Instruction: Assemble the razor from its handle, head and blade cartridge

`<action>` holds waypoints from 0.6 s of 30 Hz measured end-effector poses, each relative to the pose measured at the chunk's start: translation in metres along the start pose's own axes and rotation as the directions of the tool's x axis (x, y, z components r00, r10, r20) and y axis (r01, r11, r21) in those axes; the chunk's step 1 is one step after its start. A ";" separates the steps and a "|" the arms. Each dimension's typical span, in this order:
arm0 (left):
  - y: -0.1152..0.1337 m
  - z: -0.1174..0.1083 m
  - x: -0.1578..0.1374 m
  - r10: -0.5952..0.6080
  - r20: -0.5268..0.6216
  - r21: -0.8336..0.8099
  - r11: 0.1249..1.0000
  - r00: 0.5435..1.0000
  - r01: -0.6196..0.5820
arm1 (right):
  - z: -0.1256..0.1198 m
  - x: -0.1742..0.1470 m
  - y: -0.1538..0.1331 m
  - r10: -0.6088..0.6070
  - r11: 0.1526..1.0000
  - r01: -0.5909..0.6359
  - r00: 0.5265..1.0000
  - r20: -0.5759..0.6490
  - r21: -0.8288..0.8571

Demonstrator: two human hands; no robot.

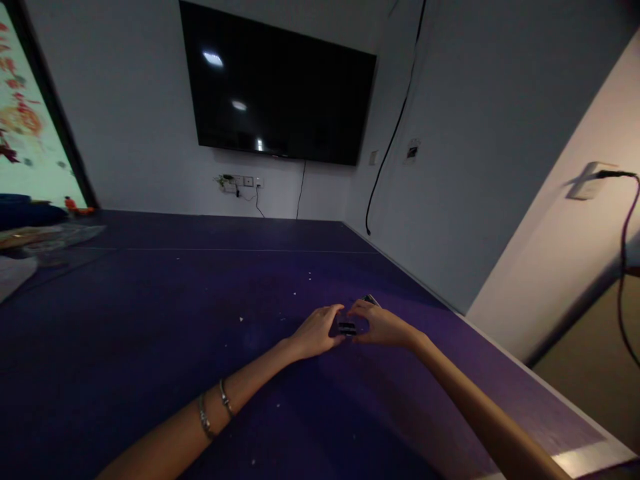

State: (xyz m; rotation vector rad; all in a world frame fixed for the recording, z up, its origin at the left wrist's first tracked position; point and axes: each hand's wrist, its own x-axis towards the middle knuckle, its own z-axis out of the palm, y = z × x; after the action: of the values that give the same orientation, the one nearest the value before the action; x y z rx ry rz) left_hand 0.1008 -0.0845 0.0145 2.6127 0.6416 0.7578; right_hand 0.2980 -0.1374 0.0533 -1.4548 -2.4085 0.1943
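Observation:
A small object with dark bars [347, 328], seemingly see-through around them, is between my two hands low over the purple surface. My left hand [316, 331] curves round its left side, thumb toward me and fingers at the far edge. From the other side my right hand [383, 325] closes on it in the same way, fingertips near those of the left. The object's exact kind is too small and dim to make out. Just behind the right hand's fingers lies another small dark item [371, 300], partly hidden by that hand.
The purple tabletop [150, 320] carries scattered pale specks. Clear plastic packaging [65, 237] and a dark blue bundle [30, 212] lie at far left. A black television [280, 87] hangs on the wall, and a black cable [395, 130] dangles near the right wall.

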 end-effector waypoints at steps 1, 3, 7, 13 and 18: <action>-0.001 0.000 -0.001 -0.004 0.009 0.012 1.000 1.000 0.004 | 0.000 0.000 0.002 0.003 1.000 -0.003 1.000 0.007 -0.006; -0.006 0.000 -0.004 -0.034 0.039 0.049 0.998 0.999 0.032 | -0.001 -0.002 0.011 0.026 1.000 -0.026 0.999 0.031 -0.007; -0.034 -0.007 -0.013 -0.159 0.104 0.172 0.975 0.982 0.139 | -0.013 -0.010 0.052 0.157 0.987 -0.158 0.981 0.114 -0.002; -0.087 -0.010 -0.032 -0.329 0.043 0.323 0.898 0.943 0.298 | -0.033 -0.032 0.134 0.417 0.899 -0.432 0.892 0.173 0.064; -0.101 0.002 -0.040 -0.334 -0.001 0.344 0.885 0.943 0.314 | -0.032 -0.041 0.176 0.608 0.745 -0.648 0.758 0.238 0.161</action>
State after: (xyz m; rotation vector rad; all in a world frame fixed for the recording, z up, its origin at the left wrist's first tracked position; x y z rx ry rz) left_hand 0.0389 -0.0202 -0.0477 2.7041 1.2537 0.4983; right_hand 0.4739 -0.0924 0.0267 -2.1505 -1.8118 0.7616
